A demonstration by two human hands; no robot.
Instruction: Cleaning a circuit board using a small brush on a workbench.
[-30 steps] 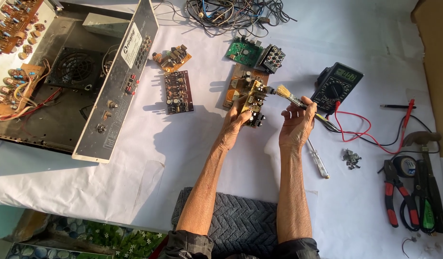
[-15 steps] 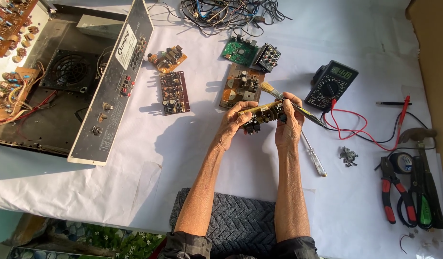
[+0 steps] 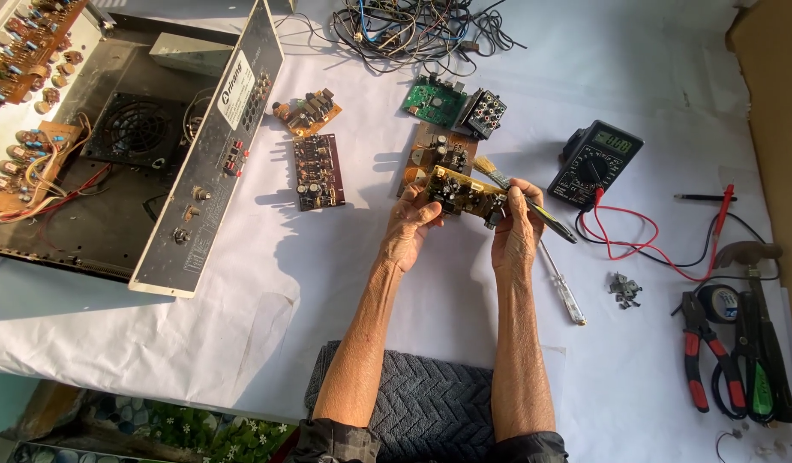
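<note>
1. You held a small yellow circuit board [image 3: 463,194] up off the worktop [image 3: 636,377] between both hands, its component side facing up toward you.
2. Your left hand [image 3: 411,231] was closed on the board's left end, thumb on top and fingers wrapped under the edge.
3. Your right hand [image 3: 516,231] was clamped on the right end, and the same hand also pinned a small brush [image 3: 533,204] with a dark handle; its pale bristles stuck out past the board's far edge.
4. The board's long axis ran left to right, tilted slightly down toward your right hand. It bridged the gap between the hands, so neither was nearer: each had one end.
5. Just beyond the held board, a brown circuit board [image 3: 439,154] lay flat on the worktop, with a green board [image 3: 432,99] and a black connector block [image 3: 485,111] behind it.
6. To your left lay a dark brown board [image 3: 318,171] and a smaller orange board [image 3: 307,111], beside the opened amplifier chassis [image 3: 203,163].
7. To your right sat a black multimeter [image 3: 595,164] with red and black leads [image 3: 645,236] trailing off, well apart from the hands.
8. A screwdriver [image 3: 561,280] lay on the worktop just beside your right wrist, pointing away from you.
9. Pliers and cutters [image 3: 730,351] rested near the right edge, and a tangle of wires [image 3: 413,30] lay at the far side.
</note>
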